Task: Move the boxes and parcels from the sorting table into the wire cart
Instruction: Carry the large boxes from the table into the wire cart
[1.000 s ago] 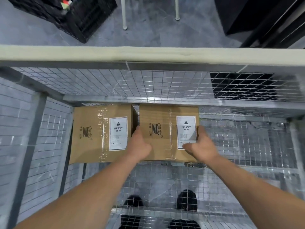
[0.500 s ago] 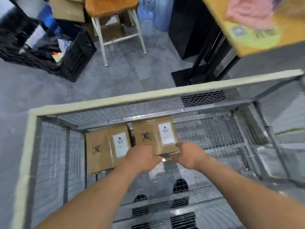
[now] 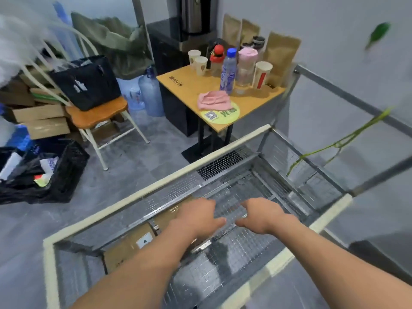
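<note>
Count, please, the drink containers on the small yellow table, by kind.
Paper cups: 3
Clear bottle, blue cap: 1
Tumbler, pink top: 1
Bottle, red top: 1
Total: 6

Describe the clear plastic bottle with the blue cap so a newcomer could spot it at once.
Start at the small wooden table beyond the wire cart. Among the drinks at its far end stands the bottle, just behind the pink cloth. It alone has a blue cap and blue label; its neighbours are paper cups and a pink-lidded tumbler.
</note>
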